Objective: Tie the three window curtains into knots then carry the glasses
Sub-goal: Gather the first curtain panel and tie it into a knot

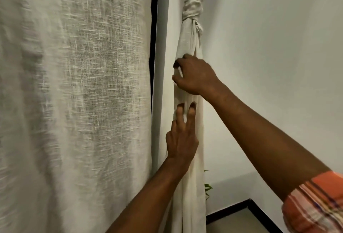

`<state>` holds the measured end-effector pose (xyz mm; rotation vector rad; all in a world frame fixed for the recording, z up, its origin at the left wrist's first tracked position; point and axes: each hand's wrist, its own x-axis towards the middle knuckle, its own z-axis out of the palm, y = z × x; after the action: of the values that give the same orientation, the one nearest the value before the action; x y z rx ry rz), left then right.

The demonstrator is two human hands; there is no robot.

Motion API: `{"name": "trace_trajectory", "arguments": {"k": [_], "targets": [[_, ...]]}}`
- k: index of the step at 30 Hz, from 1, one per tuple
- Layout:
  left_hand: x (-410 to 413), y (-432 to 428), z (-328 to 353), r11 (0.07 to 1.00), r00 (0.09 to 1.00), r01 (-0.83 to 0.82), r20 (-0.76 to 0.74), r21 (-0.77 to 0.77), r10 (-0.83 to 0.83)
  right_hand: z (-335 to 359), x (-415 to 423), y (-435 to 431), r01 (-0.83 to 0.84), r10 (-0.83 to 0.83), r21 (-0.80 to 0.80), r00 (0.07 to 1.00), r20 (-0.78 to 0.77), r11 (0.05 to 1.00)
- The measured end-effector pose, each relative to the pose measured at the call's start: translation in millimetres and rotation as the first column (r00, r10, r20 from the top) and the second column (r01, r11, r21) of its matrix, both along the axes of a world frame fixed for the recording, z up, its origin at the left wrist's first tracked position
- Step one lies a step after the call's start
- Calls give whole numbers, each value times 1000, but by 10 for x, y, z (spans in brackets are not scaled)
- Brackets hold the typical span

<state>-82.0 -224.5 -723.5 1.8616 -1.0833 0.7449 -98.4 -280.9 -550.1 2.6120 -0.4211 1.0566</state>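
A cream curtain (187, 39) hangs in a bunched column near the middle, with a knot (192, 10) tied high up in it. My right hand (194, 74) grips the bunched fabric below the knot, fingers curled around its left edge. My left hand (181, 139) lies flat against the same curtain lower down, fingers spread and pointing up, touching the cloth without closing on it. A wide, loose curtain (74, 93) of coarse white weave fills the left half, hanging untied. No glasses are in view.
A dark window frame edge (155, 28) runs between the two curtains. White wall (269, 65) spans the right side. Green plant leaves (207, 188) peek from behind the curtain low down, above a black skirting (232, 208) and pale floor.
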Motion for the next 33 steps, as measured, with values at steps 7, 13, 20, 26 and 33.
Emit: {"name": "trace_trajectory", "arguments": {"k": [7,13,20,26,33], "targets": [[93,24,-47,998,995,-52,86,-20,54,-228,32,-17,26,37,-131,889,457,991],[133,25,74,997,989,-73,124,-30,76,-100,58,-7,34,-2,-94,949,314,995],[173,55,238,974,989,-110,-77,198,127,-142,124,-6,37,-11,-150,985,174,988],[138,57,286,967,988,-20,-140,253,58,-213,141,-117,119,-12,-287,937,350,951],[75,48,280,931,984,15,-170,365,51,-363,80,-132,31,-25,-138,999,45,990]]}}
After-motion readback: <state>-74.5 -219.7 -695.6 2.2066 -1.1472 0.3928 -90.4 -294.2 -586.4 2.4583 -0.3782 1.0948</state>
